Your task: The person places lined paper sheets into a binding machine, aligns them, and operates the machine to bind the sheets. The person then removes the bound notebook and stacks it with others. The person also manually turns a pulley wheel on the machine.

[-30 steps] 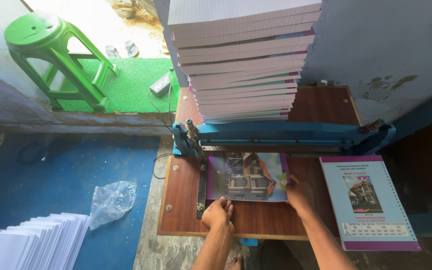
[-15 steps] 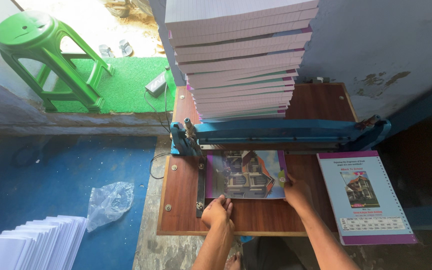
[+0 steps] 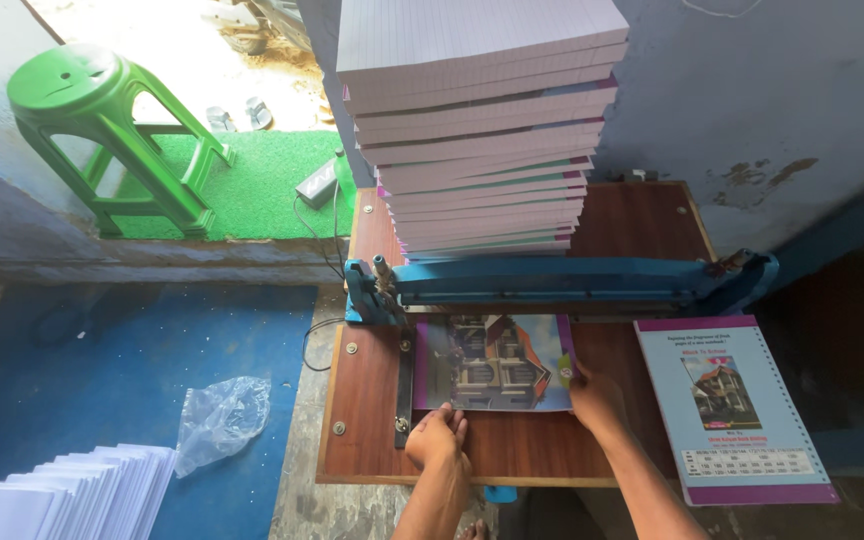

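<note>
Behind the blue cutter bar (image 3: 552,282), the picture sheet's (image 3: 492,362) far edge is hidden. The tall notebook stack (image 3: 482,120) beyond that bar runs off the top edge. The white paper pile (image 3: 52,495), left of it, is cropped at the bottom.

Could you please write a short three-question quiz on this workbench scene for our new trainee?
1. True or false: the left hand rests at the near left corner of the picture-covered book.
2. Which lies right of the right hand? A) green stool B) purple-edged booklet C) plastic bag
3. What stands stacked behind the blue bar?

Key: 1 true; 2 B; 3 a tall pile of ruled notebooks.
</note>
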